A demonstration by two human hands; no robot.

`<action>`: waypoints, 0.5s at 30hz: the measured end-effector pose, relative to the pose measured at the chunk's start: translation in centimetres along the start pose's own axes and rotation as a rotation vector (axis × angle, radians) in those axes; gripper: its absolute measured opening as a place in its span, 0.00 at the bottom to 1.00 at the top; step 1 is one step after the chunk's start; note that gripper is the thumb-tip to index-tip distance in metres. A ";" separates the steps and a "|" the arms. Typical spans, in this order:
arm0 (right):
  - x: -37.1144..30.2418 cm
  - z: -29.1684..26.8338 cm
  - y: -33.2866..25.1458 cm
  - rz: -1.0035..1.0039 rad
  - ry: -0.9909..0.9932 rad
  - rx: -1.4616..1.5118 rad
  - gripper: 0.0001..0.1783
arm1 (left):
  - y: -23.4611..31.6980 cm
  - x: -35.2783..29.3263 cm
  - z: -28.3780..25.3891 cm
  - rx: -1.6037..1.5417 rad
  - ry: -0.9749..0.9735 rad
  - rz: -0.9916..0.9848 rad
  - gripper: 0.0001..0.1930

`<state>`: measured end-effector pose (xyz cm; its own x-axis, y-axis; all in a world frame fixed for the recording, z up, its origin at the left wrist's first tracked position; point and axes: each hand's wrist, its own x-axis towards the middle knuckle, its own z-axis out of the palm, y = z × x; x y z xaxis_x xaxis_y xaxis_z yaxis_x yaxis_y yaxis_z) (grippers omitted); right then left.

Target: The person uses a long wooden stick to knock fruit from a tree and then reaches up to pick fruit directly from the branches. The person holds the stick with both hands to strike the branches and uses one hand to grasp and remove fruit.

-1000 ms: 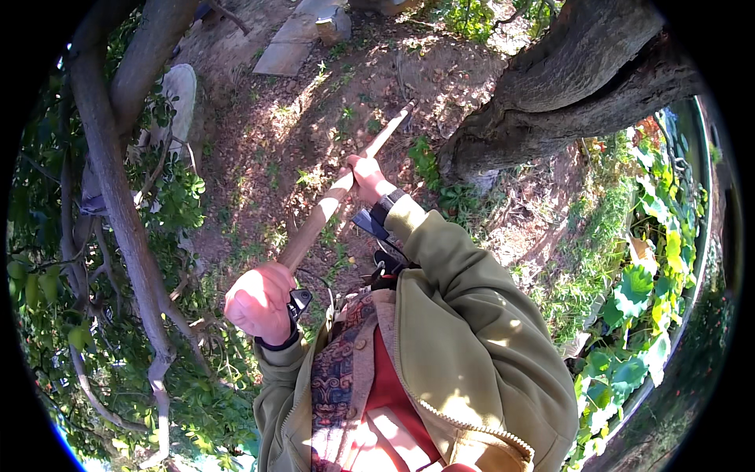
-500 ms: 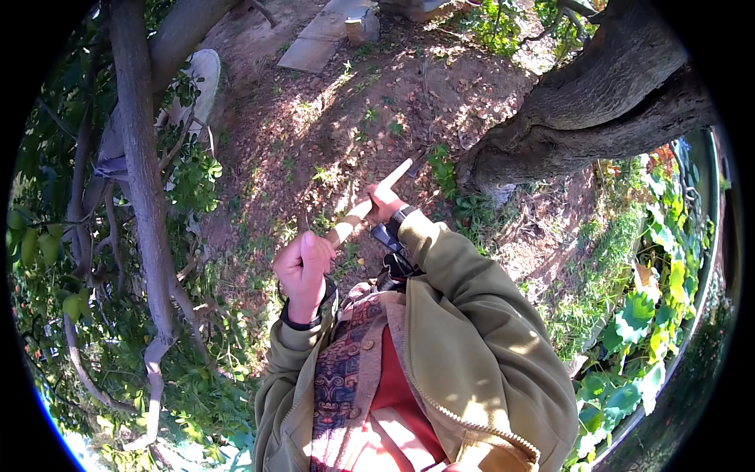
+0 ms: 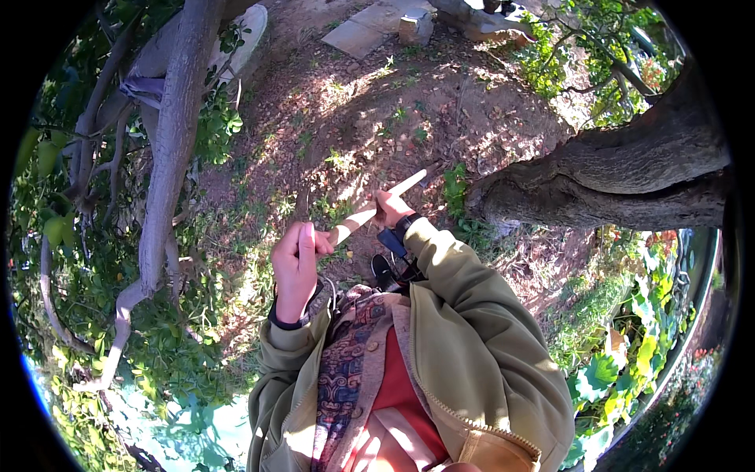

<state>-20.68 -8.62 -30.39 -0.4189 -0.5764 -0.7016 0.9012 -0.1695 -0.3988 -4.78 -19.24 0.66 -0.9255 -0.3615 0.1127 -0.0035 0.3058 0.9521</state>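
Observation:
A pale wooden pole (image 3: 354, 223) slants away from me, up and to the right, over the ground. My left hand (image 3: 295, 263) is closed around its near end, thumb pointing up. Farther along the pole, my right hand (image 3: 393, 208) grips it with wrapped fingers, a dark watch band at the wrist. The pole's far part (image 3: 410, 182) runs on past my right hand toward a dark end low over the soil. Whether a tool head sits there, I cannot tell.
A thick tree trunk (image 3: 605, 181) leans in from the right. Another grey trunk (image 3: 169, 149) with leafy branches stands close on the left. Leaf-strewn soil (image 3: 346, 134) lies ahead, with a stone slab (image 3: 362, 31) at the far side. My dark shoe (image 3: 384, 271) shows below the hands.
My view has swung a little, so the trunks and slab sit farther right. A shoe has come into sight below the pole. Both hands keep their hold, with little visible movement.

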 end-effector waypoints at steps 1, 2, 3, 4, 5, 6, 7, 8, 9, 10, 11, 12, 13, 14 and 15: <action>-0.6 0.3 -0.3 0.021 0.004 -0.074 0.10 | 0.0 -0.2 0.2 0.001 0.035 -0.035 0.18; 0.9 -2.1 -0.6 0.086 -0.031 -0.076 0.11 | 0.7 0.1 0.9 0.000 0.041 -0.059 0.18; 0.2 -1.3 -0.4 0.088 0.054 -0.054 0.14 | 0.7 -0.2 0.9 0.007 0.083 -0.101 0.18; -0.8 -0.9 -0.3 0.089 0.002 -0.052 0.13 | 0.6 -0.7 1.1 0.033 0.105 -0.097 0.18; -1.5 -1.5 -0.6 0.082 -0.048 -0.042 0.13 | 1.0 -1.1 1.5 0.004 0.128 -0.113 0.17; -0.7 -2.7 -0.5 0.137 -0.062 0.008 0.10 | 1.8 -1.4 2.0 -0.009 0.126 -0.149 0.17; -0.5 -4.4 -0.2 0.145 -0.116 0.065 0.08 | 2.4 -1.6 2.5 -0.023 0.124 -0.185 0.18; 0.1 -5.4 0.2 0.164 -0.088 0.064 0.09 | 2.6 -1.8 2.9 -0.003 0.138 -0.207 0.17; -0.1 -5.8 0.4 0.178 -0.125 0.054 0.09 | 2.7 -2.2 3.1 0.016 0.166 -0.232 0.17; -0.4 -6.2 0.5 0.191 -0.161 0.045 0.10 | 2.7 -2.7 3.4 0.035 0.193 -0.257 0.17; -0.2 -6.4 0.3 0.274 -0.105 0.062 0.13 | 2.7 -3.0 3.7 0.056 0.233 -0.238 0.15; -0.5 -6.3 0.2 0.257 -0.096 -0.011 0.14 | 2.7 -3.5 3.9 0.080 0.279 -0.219 0.14; -1.1 -6.3 0.5 0.238 -0.088 -0.082 0.15 | 2.7 -3.9 4.2 0.105 0.322 -0.201 0.13; -1.3 -6.3 0.7 0.235 -0.056 -0.109 0.18 | 2.8 -4.4 4.1 0.180 0.328 -0.215 0.12; -1.8 -6.6 0.8 0.205 -0.106 -0.149 0.19 | 2.8 -4.8 4.3 0.185 0.375 -0.198 0.11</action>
<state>-19.90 -2.43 -33.32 -0.2082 -0.6680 -0.7144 0.9365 0.0746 -0.3426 -1.96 -12.82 1.53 -0.6995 -0.7120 0.0609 -0.2659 0.3384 0.9026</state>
